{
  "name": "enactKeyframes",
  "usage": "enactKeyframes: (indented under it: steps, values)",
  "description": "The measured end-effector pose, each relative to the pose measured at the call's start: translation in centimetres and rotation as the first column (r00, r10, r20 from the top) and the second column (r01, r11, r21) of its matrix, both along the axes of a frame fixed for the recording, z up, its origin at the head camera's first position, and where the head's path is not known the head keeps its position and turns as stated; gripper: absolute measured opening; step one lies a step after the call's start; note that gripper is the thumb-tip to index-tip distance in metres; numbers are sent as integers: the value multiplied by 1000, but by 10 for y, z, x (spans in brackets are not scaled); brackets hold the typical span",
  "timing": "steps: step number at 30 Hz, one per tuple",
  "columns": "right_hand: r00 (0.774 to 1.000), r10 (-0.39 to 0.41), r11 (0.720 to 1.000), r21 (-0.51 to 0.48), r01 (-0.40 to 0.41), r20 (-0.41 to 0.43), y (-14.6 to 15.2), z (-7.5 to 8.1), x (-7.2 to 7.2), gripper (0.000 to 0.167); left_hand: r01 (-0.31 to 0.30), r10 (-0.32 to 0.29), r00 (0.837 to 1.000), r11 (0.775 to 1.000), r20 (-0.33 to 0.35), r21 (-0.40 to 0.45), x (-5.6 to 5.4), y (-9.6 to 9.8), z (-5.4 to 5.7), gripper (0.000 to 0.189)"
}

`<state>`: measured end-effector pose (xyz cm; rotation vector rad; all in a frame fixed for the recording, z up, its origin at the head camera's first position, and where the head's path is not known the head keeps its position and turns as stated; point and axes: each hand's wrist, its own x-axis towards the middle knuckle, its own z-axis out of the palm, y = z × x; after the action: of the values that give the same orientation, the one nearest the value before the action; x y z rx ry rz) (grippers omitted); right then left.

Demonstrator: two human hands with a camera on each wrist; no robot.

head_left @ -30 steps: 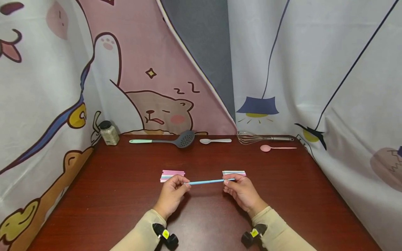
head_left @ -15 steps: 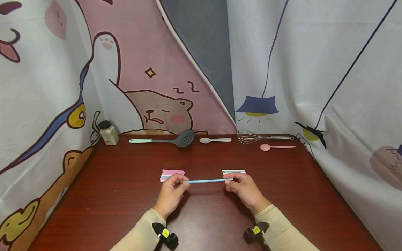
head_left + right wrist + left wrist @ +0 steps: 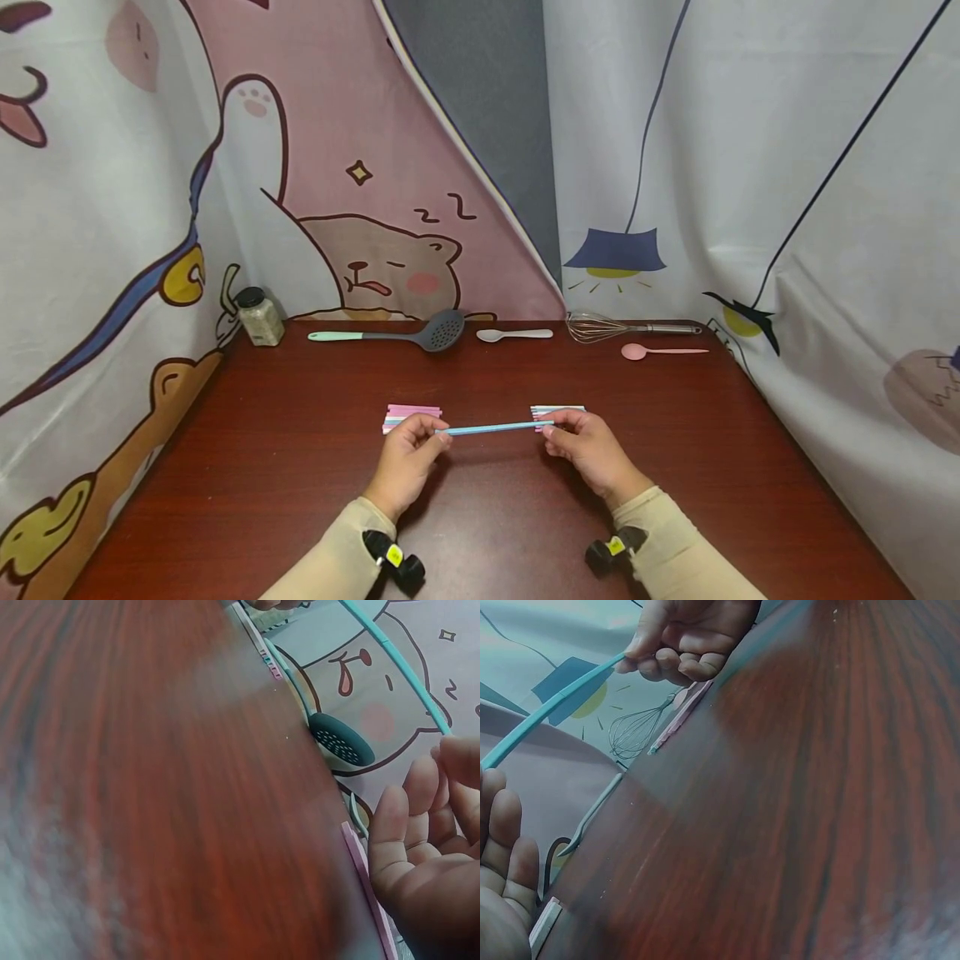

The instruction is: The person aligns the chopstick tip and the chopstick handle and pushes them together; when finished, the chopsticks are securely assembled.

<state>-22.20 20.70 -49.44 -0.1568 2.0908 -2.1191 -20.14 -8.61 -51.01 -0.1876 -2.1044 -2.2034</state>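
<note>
A light blue straw (image 3: 491,429) is held level above the table between both hands. My left hand (image 3: 405,462) pinches its left end between thumb and fingers. At its right end, my right hand (image 3: 592,458) pinches the tip with thumb and index finger; the other fingers curl loosely in the right wrist view. Behind the left hand lies a bundle of pink, white and blue straws (image 3: 412,412). A second bundle of pale straws (image 3: 558,409) lies behind the right hand, partly hidden by it.
Along the back edge of the brown table (image 3: 487,517) lie a jar (image 3: 260,318) with a black lid, a slotted skimmer (image 3: 441,332), a white spoon (image 3: 513,335), a whisk (image 3: 630,329) and a pink spoon (image 3: 663,352). Printed curtains hang behind.
My right hand has shifted slightly right and now pinches nearer the straw's end. The straw has risen a little in the head view. My left hand has barely moved.
</note>
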Motion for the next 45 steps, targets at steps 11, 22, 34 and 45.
enactKeyframes:
  steps: [11, 22, 34, 45]
  values:
    - [1000, -11, 1000, 21, 11, -15, 0, -3, -2, 12, 2, -2, 1000, 1000, 1, 23, 0, 0, -1, 11]
    - [998, -42, 998, 50, 44, -40, 0, -1, 0, 23, -40, 41, 999, 998, -10, 46, -3, 1, -4, 12]
    - [1000, -9, 1000, 18, 9, -6, 0, -3, -2, 24, -46, 49, 998, 994, -28, 99, -3, 2, -3, 10]
    - [999, -49, 999, 19, 49, -22, -4, 1, 3, 4, 9, -1, 999, 984, -46, 176, 0, 1, 0, 16]
